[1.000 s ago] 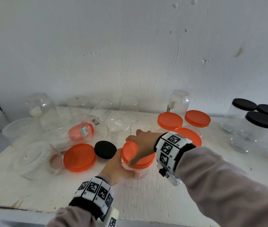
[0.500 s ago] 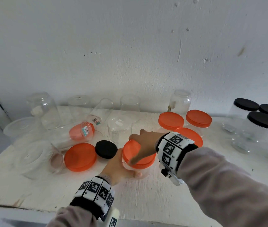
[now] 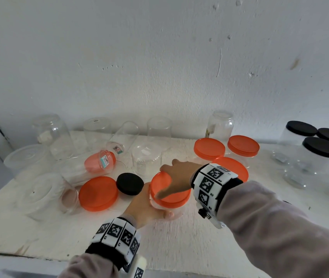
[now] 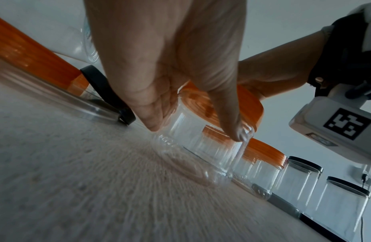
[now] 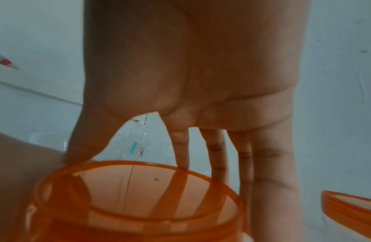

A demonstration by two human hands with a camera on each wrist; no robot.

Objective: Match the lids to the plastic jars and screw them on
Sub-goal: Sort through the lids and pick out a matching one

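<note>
A small clear plastic jar [image 3: 179, 210] stands on the white table [image 3: 179, 247] near the front middle. My left hand [image 3: 149, 205] grips its side, thumb and fingers wrapped round the wall, as the left wrist view shows on the jar [image 4: 190, 134]. An orange lid [image 3: 158, 183] sits on the jar's mouth. My right hand [image 3: 176, 177] comes down over it from above, the thumb on the near rim and the fingers [image 5: 217, 147] reaching down past the far rim of the lid [image 5: 139, 196].
A loose orange lid [image 3: 98, 193] and a black lid [image 3: 129, 184] lie left of the jar. Several open clear jars [image 3: 159, 129] stand along the wall. Three orange-lidded jars [image 3: 209, 148] stand behind my right wrist, three black-lidded jars [image 3: 322, 147] at the right.
Both hands stay on the same jar and lid. Only the view has shifted slightly.
</note>
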